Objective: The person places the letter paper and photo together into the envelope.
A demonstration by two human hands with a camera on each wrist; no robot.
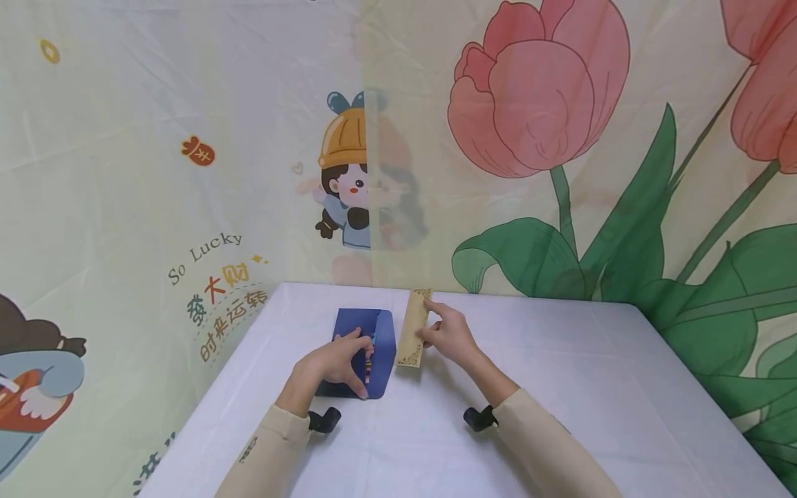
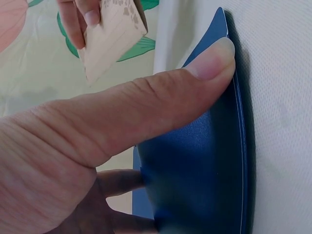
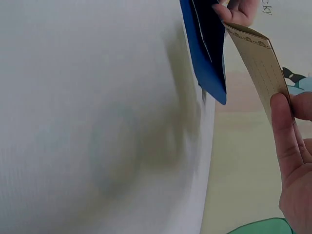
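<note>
A dark blue envelope [image 1: 385, 346] lies on the table in the head view, its flap side toward the right. My left hand [image 1: 339, 361] holds it across the opening, with the thumb [image 2: 209, 63] along its edge in the left wrist view. A narrow multicoloured strip [image 1: 369, 370] shows at the opening beside the left fingers. Just right of the envelope, my right hand [image 1: 451, 333] pinches a long tan card [image 1: 411, 335] by its right side. The card [image 3: 256, 56] has an ornate printed border and ruled dashed lines, and its layered end bows apart.
A white cloth covers the table [image 1: 529, 387]. Behind it hangs a printed curtain [image 1: 398, 263] with tulips and cartoon figures. Black wrist mounts [image 1: 325, 420] sit by both sleeve cuffs.
</note>
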